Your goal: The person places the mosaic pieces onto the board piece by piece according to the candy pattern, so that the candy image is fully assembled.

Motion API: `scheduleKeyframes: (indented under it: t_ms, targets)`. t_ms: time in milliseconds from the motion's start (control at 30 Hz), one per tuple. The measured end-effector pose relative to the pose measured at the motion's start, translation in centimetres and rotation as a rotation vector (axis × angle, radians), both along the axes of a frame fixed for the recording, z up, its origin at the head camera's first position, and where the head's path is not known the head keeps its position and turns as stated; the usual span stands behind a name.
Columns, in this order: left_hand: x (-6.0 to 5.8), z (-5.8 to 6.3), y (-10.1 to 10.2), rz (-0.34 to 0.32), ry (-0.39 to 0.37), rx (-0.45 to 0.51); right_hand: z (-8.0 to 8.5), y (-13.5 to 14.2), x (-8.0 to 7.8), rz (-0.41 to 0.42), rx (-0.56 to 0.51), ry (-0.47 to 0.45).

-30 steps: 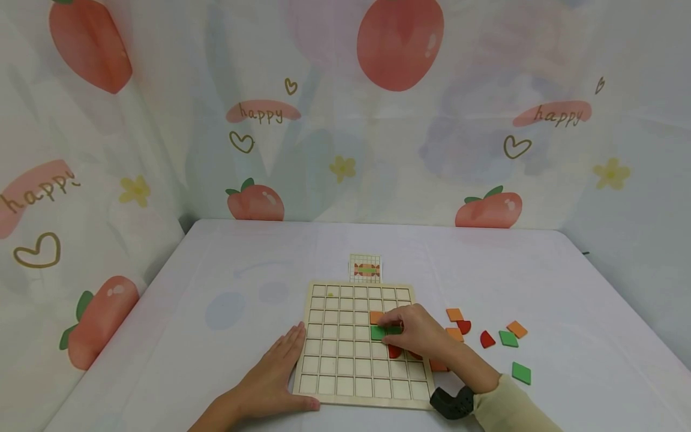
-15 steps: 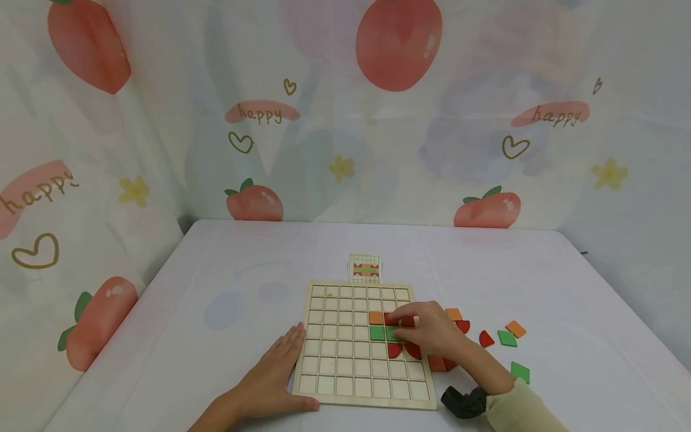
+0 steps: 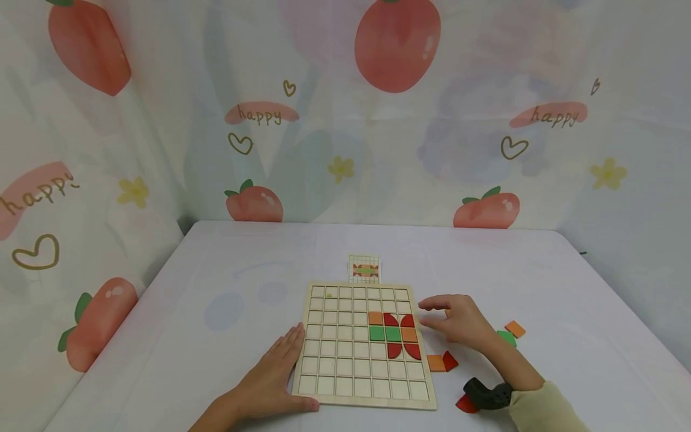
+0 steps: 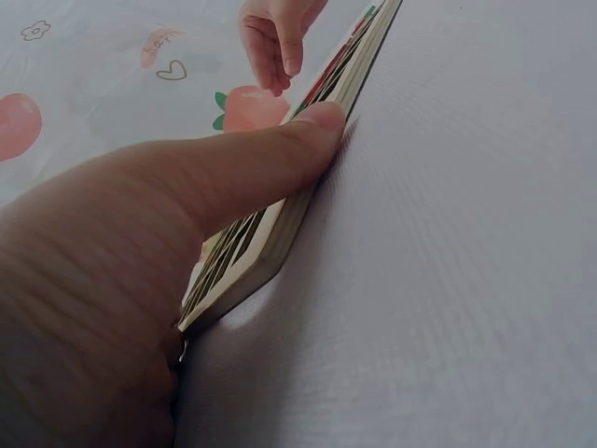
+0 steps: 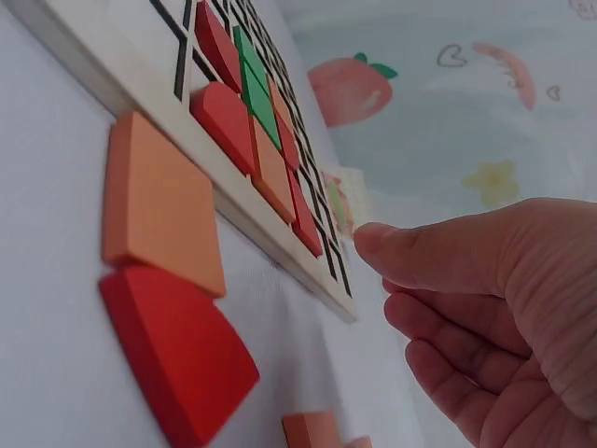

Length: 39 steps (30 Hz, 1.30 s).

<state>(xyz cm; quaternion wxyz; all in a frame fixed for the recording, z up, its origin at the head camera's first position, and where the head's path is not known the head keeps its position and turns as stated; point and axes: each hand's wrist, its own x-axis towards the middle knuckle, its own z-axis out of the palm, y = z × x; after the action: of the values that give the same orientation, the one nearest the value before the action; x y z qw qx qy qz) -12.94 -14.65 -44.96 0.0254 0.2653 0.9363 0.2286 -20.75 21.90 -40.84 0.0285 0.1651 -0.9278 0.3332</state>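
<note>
A wooden grid board [image 3: 335, 387] lies on the table. My left hand [image 3: 270, 378] rests along its left side with fingers straight; in the left wrist view the thumb [image 4: 270, 163] lies on the board's near edge. In the board's cells are two green squares [image 3: 385, 334], two orange squares, one at the far right of the green row [image 3: 409, 335], and several red quarter-circle pieces [image 3: 394, 351]. Just off the board's right edge hovers my right hand [image 3: 461, 324], thumb and fingers apart, with nothing between them. It hides some loose pieces beneath it.
Behind the board lies a small pattern card [image 3: 365, 270]. To the right are a loose orange square [image 3: 436, 363] touching a red quarter-circle [image 3: 450, 361], another orange piece [image 3: 515, 329] and a green one [image 3: 506, 338]. A black wrist device [image 3: 486, 396] partly covers a red piece [image 3: 467, 404].
My right hand has lifted off the board's pieces and moved right, over the loose ones. The orange square at the green row's right end now shows. My left hand stays put.
</note>
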Motion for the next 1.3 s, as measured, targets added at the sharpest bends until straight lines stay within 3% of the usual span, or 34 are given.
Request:
scheduleKeyframes:
  t_ms: [467, 667, 1100, 1300]
  targets:
    - [0.0, -0.2, 0.0, 0.009, -0.002, 0.013, -0.5, 3.7, -0.8, 0.009, -0.002, 0.009]
    - [0.1, 0.0, 0.0, 0.015, -0.028, -0.001, -0.8, 4.8, -1.1, -0.02, -0.015, -0.074]
    - [-0.1, 0.1, 0.0, -0.002, -0.005, -0.005, -1.4, 5.0, -1.3, -0.06, 0.038, -0.104]
    - [-0.1, 0.1, 0.0, 0.002, -0.015, -0.008, -1.7, 5.0, -1.6, -0.063, 0.049, -0.061]
